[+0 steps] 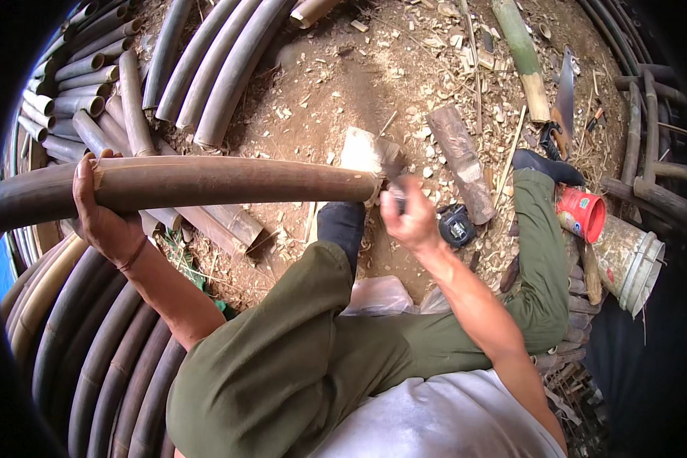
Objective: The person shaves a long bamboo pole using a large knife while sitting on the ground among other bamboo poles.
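A long brown bamboo pole lies across in front of me, above my raised left knee. My left hand grips it near its left end, with the thumb over the top and the palm beneath. At the pole's right end, the cut rim looks pale and frayed. Beside that rim, my right hand is closed around a dark-handled bladed tool, which is blurred, so its exact kind is unclear. A pale-topped wooden block stands just behind the pole's end.
Stacked bamboo poles fill the left. A wood log, black tape measure, handsaw and green bamboo pole lie on the chip-strewn ground. A red container and dirty white bucket are at right.
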The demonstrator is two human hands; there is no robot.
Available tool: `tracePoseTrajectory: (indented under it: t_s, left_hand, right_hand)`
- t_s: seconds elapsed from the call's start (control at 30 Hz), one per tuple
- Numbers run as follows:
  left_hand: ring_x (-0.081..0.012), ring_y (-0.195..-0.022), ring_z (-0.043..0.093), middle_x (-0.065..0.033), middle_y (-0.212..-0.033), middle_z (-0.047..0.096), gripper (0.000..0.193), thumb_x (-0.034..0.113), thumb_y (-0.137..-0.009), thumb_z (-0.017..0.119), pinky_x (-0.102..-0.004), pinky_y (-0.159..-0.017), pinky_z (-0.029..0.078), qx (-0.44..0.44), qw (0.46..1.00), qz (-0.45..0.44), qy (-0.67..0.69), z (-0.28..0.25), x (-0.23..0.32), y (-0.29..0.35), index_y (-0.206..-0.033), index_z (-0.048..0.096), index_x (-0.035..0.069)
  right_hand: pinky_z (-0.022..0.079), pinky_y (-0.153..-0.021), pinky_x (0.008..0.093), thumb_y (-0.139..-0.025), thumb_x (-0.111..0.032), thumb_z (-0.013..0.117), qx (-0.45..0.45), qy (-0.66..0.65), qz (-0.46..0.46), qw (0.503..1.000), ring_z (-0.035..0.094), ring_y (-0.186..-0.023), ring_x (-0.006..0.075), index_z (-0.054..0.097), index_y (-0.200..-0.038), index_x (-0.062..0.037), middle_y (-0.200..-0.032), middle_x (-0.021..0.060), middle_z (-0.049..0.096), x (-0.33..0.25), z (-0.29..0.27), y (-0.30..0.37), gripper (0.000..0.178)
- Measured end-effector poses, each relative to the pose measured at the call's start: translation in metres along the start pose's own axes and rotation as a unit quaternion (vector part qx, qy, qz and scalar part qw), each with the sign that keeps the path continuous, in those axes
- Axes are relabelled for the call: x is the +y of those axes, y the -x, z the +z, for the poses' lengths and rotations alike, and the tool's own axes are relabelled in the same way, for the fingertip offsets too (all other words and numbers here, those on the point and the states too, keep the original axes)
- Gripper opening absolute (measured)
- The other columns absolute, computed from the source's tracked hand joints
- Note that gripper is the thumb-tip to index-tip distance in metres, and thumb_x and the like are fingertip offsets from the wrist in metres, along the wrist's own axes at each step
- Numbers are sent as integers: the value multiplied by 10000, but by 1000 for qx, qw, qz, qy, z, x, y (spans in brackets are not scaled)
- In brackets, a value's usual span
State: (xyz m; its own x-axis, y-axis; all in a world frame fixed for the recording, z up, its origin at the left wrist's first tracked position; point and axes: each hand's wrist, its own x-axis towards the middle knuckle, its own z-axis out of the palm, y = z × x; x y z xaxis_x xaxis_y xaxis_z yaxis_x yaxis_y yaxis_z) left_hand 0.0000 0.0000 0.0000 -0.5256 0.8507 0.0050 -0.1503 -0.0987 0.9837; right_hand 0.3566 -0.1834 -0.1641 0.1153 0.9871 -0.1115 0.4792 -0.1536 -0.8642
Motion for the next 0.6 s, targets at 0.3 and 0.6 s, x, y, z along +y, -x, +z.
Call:
tracePoseTrajectory:
  t_s: [0.3,0.6]
  left_hand:
    - [-251,-903,623,-180,-964,649,345,243,-856,641,-356,-861,482,19,999,9,-39,-9,10,6,-1059,599,-32]
    - [-250,-899,627,-179,-973,644,361,250,-845,657,-359,-850,494,4,999,18,-41,16,4,4,-1058,609,-38]
  right_hand:
    - [462,-477,326,-919,-234,587,7,-68,-16,998,585,-526,190,485,-1053,20,-615,98,546,-85,-33,-25,304]
    - [489,-522,443,-898,-278,579,-99,74,109,986,637,-619,393,493,-1014,-15,-675,195,609,-7,-11,-10,300]
